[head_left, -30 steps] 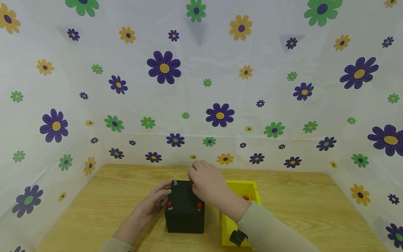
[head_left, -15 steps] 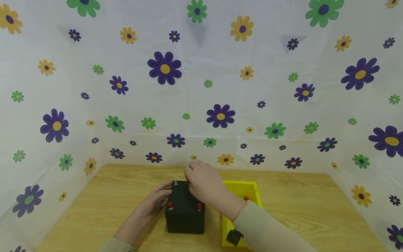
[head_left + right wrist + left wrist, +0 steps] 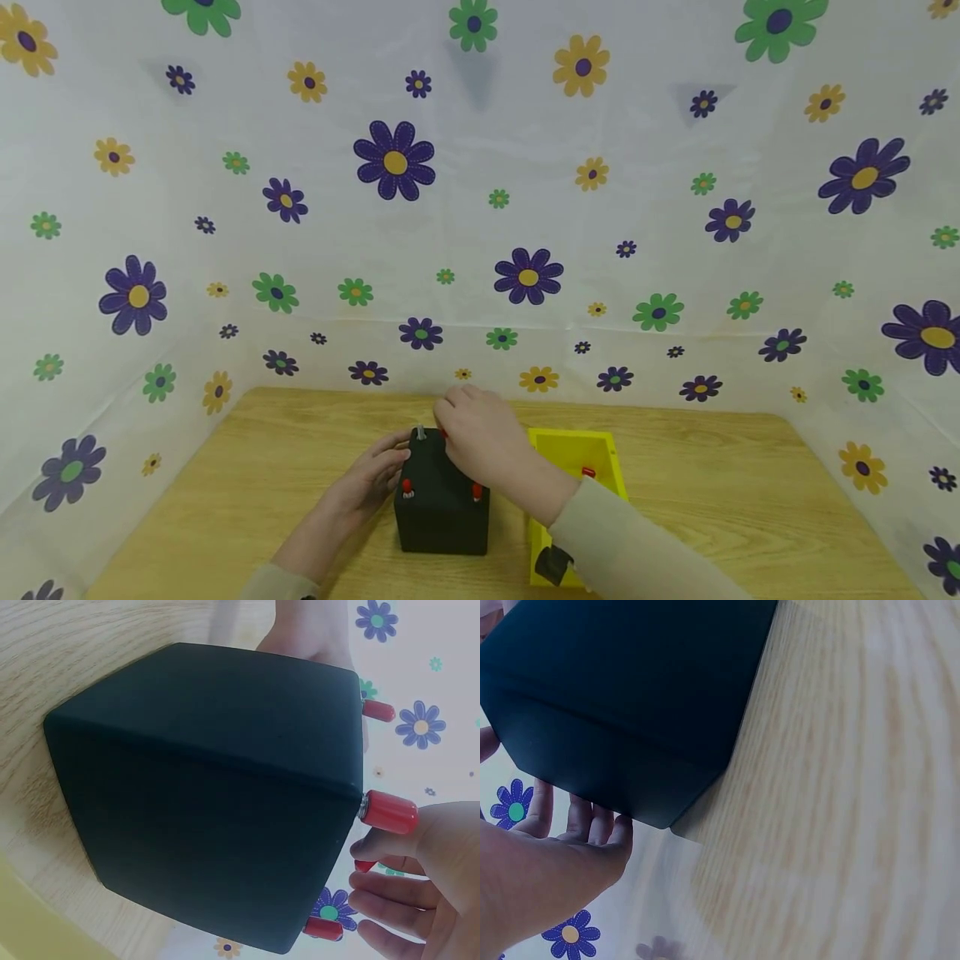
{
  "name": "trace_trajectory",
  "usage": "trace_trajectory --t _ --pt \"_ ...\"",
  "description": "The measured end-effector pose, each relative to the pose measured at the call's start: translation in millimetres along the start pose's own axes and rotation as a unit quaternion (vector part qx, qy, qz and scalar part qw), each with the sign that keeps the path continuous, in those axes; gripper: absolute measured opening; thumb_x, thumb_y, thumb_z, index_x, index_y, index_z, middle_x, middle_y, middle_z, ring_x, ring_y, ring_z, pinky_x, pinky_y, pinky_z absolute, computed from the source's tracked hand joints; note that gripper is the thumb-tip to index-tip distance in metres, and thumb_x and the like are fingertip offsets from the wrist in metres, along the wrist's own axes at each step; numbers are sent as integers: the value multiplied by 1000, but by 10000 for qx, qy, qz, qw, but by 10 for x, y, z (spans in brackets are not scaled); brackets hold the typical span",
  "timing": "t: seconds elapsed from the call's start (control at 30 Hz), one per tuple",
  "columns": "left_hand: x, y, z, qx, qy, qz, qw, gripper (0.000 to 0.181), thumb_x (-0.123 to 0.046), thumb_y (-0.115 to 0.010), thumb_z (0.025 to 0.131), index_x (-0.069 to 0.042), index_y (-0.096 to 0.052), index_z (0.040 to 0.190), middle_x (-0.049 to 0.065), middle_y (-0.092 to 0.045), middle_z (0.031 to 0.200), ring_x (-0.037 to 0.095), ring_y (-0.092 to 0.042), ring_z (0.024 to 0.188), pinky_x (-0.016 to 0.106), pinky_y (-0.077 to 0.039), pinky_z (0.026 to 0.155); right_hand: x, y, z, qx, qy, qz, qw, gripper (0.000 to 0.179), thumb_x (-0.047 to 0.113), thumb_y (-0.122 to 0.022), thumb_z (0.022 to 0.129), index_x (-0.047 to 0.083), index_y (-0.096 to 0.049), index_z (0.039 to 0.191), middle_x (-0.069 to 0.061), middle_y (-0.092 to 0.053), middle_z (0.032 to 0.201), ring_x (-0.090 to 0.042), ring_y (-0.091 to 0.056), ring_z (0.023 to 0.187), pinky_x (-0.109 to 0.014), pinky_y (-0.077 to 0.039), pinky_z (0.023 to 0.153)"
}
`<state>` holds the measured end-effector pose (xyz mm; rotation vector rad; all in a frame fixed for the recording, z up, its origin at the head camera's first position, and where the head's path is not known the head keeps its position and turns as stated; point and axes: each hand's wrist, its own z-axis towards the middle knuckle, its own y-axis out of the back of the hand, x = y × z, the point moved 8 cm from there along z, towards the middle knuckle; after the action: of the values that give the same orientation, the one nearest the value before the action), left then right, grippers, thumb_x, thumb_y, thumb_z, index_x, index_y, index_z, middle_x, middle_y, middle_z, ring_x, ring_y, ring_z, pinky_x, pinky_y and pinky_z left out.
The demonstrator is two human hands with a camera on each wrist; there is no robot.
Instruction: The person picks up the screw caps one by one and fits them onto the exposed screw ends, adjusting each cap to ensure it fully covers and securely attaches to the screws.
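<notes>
A black box (image 3: 442, 508) stands on the table with posts at its top corners. My left hand (image 3: 367, 483) rests against the box's left side, fingers and thumb touching it. My right hand (image 3: 483, 437) is over the far part of the top, pinching a small red cap (image 3: 364, 865) between thumb and finger. In the head view, the far-left post (image 3: 421, 432) is bare silver metal. Red caps sit on the near-left post (image 3: 407, 488) and near-right post (image 3: 477, 492). The right wrist view shows another red cap (image 3: 322, 928) on the far-right corner, hidden by my hand in the head view.
A yellow bin (image 3: 607, 446) stands right of the box, partly under my right forearm. One red cap (image 3: 588, 472) shows inside it. A dark wrist-worn device (image 3: 553, 564) hangs below the right sleeve. A flowered sheet (image 3: 465, 233) surrounds the wooden table (image 3: 712, 500).
My right hand has moved a little left over the top of the box, toward the bare post, with the red cap in its fingers. The left hand and box stay put.
</notes>
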<state>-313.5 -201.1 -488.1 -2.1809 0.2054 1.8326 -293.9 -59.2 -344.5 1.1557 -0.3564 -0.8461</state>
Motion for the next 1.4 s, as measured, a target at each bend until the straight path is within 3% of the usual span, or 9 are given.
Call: trace_trajectory --t 0.6,1.4 --pt "5 17 1 -115 31 67 9999 71 -25 -52 106 0 -24 166 -3 -56 147 -2 -59 118 20 -44 105 54 5 66 -60 119 0 9999 6 16 -76 96 16 -71 100 2 -74 98 -15 -68 90 -27 -58 80" --pt "-18 -8 -10 87 -42 -28 9999 71 -23 -51 106 2 -23 166 -16 -62 129 -2 -62 117 18 -46 103 63 -92 147 147 153 2 9998 9 19 -75 99 17 -76 107 1 -73 102 -15 -67 93 -28 -59 89"
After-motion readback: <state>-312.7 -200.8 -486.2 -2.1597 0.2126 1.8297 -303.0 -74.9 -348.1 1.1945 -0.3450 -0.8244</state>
